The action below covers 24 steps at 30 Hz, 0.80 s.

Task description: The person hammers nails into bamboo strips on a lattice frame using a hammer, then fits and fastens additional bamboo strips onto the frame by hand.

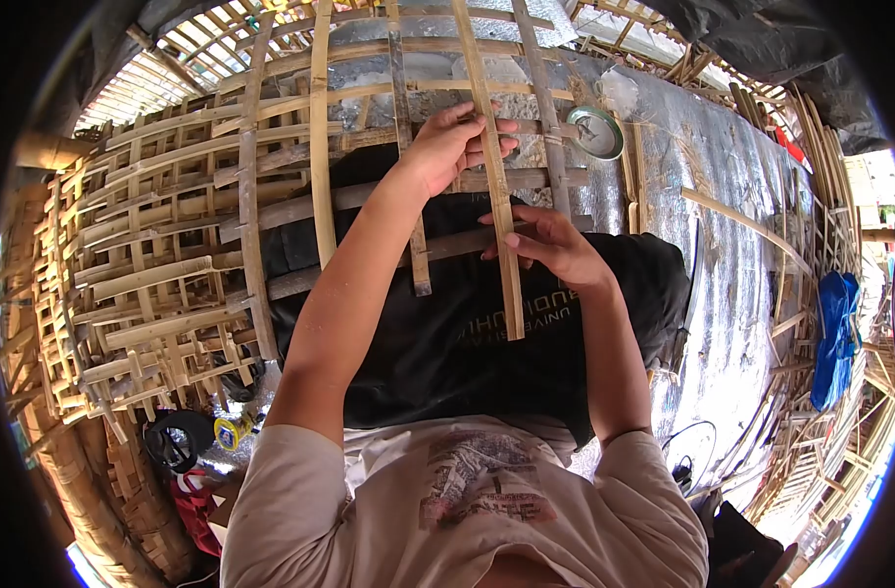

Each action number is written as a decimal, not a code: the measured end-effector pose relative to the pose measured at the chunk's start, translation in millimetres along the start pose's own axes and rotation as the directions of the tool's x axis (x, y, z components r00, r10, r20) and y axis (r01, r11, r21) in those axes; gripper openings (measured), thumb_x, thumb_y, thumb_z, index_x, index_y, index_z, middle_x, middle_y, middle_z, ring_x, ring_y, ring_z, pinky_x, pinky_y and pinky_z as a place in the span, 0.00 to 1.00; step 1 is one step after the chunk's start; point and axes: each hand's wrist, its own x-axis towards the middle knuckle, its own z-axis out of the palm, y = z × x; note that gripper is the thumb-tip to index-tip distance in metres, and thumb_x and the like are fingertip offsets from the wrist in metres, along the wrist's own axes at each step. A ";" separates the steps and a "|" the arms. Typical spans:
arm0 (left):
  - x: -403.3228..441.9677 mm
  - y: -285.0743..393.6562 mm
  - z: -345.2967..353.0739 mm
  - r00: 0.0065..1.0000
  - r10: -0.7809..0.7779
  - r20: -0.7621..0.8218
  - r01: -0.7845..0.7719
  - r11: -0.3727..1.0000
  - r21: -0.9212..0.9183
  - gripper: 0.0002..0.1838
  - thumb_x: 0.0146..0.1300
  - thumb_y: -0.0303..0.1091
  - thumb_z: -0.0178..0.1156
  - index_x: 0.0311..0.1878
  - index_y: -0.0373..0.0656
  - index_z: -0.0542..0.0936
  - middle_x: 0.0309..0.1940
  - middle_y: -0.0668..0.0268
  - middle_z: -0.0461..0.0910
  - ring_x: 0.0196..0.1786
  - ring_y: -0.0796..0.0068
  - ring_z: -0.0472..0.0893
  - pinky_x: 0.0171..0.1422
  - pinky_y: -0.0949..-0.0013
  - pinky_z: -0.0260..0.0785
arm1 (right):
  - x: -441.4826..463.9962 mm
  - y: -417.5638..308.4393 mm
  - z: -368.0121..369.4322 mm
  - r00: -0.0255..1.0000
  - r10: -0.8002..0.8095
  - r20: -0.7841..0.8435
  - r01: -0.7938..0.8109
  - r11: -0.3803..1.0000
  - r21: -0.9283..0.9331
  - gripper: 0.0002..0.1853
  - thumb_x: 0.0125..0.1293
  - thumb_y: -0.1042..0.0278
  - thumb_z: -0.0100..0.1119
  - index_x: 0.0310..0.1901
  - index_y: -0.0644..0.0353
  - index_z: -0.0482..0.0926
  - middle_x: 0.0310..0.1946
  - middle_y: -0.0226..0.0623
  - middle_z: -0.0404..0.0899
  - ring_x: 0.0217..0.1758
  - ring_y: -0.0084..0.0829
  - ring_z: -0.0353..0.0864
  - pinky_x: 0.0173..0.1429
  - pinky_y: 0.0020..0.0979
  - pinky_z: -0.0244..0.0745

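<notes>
A woven bamboo lattice (408,127) of flat crossing strips lies over my lap, on black cloth (418,358) with printed lettering. My left hand (451,149) is closed around a long pale bamboo strip (507,284) at its upper part, with fingertips showing past its right edge. Lower on the same strip, my right hand (553,250) pinches it, thumb in front and other fingers partly hidden behind. The strip runs lengthwise across darker cross strips, its near end sticking out beyond them. Several other lengthwise strips (323,127) stand spaced to the left.
A round green-rimmed tin (595,133) sits just right of the lattice. Finished-looking lattice panels (144,235) are piled at left, near a yellow tape roll (229,433). Silvery sheeting (722,255) covers the floor at right, with a loose curved strip (746,227) and a blue plastic bag (835,338).
</notes>
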 end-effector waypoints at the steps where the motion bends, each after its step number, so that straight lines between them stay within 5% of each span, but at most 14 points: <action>1: -0.3 0.7 0.0 1.000 -0.007 -0.004 0.007 1.000 0.000 0.18 0.81 0.30 0.46 0.68 0.34 0.69 0.57 0.50 0.83 0.58 0.56 0.85 0.66 0.59 0.80 | -0.2 -0.8 0.4 1.000 0.003 -0.001 -0.003 1.000 -0.001 0.23 0.74 0.59 0.61 0.65 0.62 0.76 0.41 0.38 0.89 0.45 0.20 0.84 0.42 0.22 0.70; 14: -0.3 2.0 -0.8 1.000 0.015 -0.012 -0.015 1.000 -0.016 0.19 0.81 0.29 0.45 0.69 0.35 0.70 0.58 0.50 0.82 0.59 0.55 0.84 0.68 0.55 0.79 | -0.2 -2.0 0.0 0.999 0.029 -0.014 -0.027 0.996 0.084 0.26 0.81 0.52 0.50 0.69 0.63 0.74 0.41 0.35 0.89 0.32 0.14 0.71 0.36 0.20 0.66; 24: 0.7 1.3 -3.7 1.000 0.024 -0.001 -0.024 0.998 -0.050 0.19 0.81 0.29 0.44 0.69 0.34 0.70 0.59 0.49 0.81 0.57 0.57 0.85 0.68 0.55 0.79 | -4.3 -1.9 0.1 0.991 0.041 0.128 -0.058 0.989 0.133 0.29 0.81 0.54 0.51 0.75 0.62 0.65 0.43 0.35 0.87 0.35 0.14 0.76 0.35 0.18 0.67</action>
